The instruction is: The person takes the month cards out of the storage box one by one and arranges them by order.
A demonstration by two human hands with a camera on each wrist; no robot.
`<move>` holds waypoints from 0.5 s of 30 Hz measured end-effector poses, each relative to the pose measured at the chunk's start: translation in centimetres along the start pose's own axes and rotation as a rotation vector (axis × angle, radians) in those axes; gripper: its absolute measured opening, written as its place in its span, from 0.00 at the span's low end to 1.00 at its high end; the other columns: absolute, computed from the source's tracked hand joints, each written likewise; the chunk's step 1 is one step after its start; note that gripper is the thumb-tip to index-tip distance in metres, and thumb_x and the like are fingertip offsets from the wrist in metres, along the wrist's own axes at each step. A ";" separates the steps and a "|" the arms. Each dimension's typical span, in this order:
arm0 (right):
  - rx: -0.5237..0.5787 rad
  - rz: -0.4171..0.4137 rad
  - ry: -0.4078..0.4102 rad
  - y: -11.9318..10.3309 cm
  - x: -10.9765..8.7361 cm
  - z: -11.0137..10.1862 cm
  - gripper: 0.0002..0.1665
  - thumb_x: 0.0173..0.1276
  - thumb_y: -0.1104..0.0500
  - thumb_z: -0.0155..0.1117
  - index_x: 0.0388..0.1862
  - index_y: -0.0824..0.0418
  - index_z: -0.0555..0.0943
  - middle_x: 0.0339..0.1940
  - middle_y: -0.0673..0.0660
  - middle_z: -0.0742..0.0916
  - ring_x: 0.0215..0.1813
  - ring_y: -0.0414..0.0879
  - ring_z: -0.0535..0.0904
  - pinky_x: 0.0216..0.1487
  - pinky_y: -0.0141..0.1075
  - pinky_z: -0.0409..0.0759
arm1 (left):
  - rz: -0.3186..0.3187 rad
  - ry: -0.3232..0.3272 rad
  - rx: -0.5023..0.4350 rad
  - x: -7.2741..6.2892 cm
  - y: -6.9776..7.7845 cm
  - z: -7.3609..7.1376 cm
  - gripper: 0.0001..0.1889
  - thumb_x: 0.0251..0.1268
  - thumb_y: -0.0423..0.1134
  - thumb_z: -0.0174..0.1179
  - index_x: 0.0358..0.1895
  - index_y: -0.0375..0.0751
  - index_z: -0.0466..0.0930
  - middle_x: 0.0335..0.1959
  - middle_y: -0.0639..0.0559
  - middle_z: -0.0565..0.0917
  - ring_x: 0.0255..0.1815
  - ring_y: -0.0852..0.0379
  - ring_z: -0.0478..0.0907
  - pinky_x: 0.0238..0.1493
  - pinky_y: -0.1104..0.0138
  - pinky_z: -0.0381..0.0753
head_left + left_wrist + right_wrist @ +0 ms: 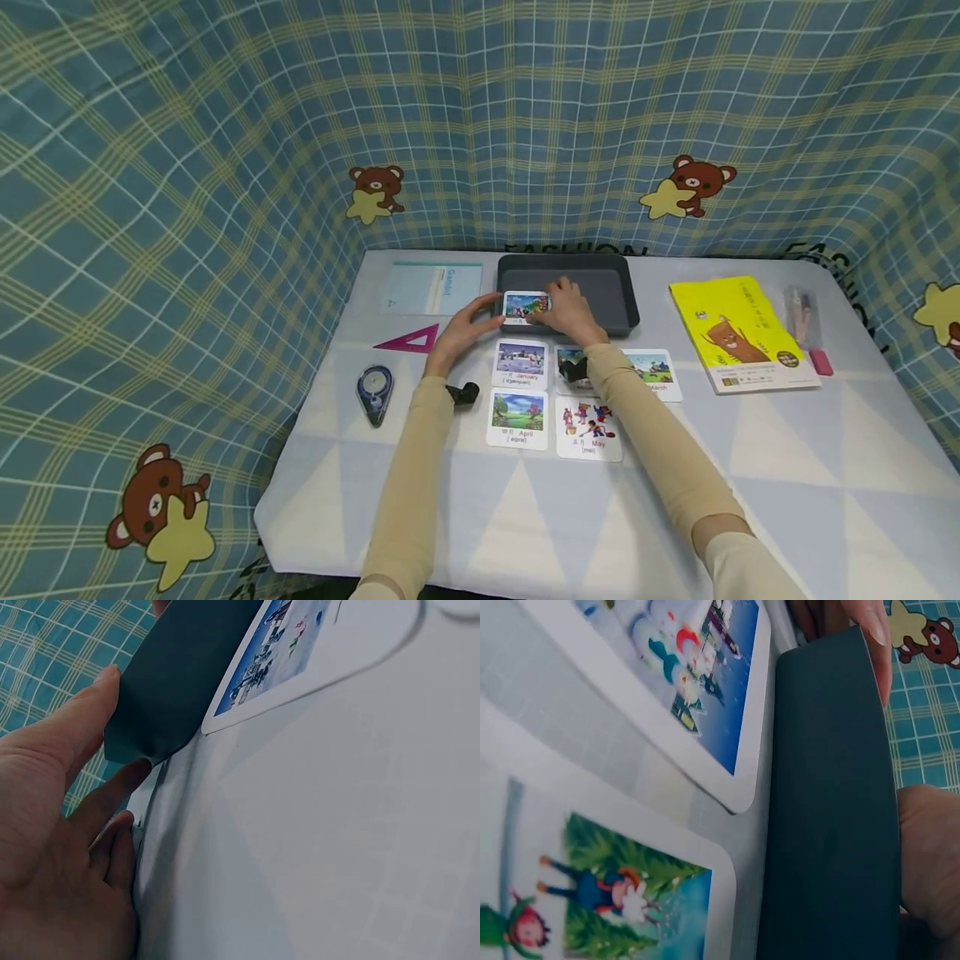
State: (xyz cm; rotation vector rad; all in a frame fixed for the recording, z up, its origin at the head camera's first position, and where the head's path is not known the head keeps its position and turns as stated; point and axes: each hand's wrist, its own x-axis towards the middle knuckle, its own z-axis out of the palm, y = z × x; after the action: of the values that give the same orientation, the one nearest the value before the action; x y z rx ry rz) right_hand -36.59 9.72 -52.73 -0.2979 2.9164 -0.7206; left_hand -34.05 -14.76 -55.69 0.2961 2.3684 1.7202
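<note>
A picture card (pixel 522 305) stands out at the front left of the dark grey tray (pixel 611 287). With thumb and fingers at its right side, my right hand (pixel 572 310) pinches this card. My left hand (pixel 457 333) is at the tray's front left corner, fingers fairly straight and touching the rim. In the left wrist view, the left thumb (pixel 97 701) lies at the tray's edge, the other fingers lower beside the corner. Before the tray lie the January card (pixel 521 364), April card (pixel 517 418), May card (pixel 588 429) and March card (pixel 654 375). My right wrist partly hides another card between January and March.
Left of the cards lie a pink set square (pixel 411 339), a correction tape (pixel 375 395) and a pale blue booklet (pixel 420 288). At the right are a yellow book (pixel 738 333) and a clear case (pixel 802 317) with a pink end. Checked curtains surround the table.
</note>
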 end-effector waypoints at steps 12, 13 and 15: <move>0.053 0.045 0.026 0.0 0.5 0.1 0.44 0.63 0.42 0.77 0.68 0.64 0.70 0.68 0.65 0.69 0.69 0.62 0.63 0.69 0.58 0.67 | 0.003 0.009 0.010 0.0 0.2 0.0 0.32 0.67 0.54 0.68 0.74 0.66 0.70 0.76 0.59 0.67 0.81 0.52 0.52 0.79 0.47 0.49; 0.077 0.047 0.028 0.1 0.5 0.2 0.44 0.63 0.43 0.77 0.67 0.64 0.69 0.67 0.65 0.69 0.67 0.62 0.64 0.67 0.57 0.68 | 0.004 0.008 0.013 0.0 0.2 0.0 0.32 0.67 0.54 0.68 0.74 0.66 0.70 0.76 0.59 0.67 0.81 0.52 0.52 0.79 0.47 0.49; 0.141 0.049 0.025 0.3 0.5 0.4 0.43 0.63 0.45 0.77 0.67 0.64 0.67 0.63 0.65 0.71 0.63 0.61 0.67 0.62 0.56 0.71 | 0.000 0.006 0.017 -0.2 0.1 0.1 0.32 0.67 0.54 0.68 0.74 0.66 0.70 0.76 0.59 0.67 0.81 0.52 0.52 0.79 0.48 0.49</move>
State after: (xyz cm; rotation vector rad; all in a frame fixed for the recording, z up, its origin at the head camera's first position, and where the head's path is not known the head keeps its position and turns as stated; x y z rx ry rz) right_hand -37.05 9.71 -53.28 -0.2041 2.8661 -0.9225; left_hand -33.87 -14.68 -55.63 0.2941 2.3882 1.7050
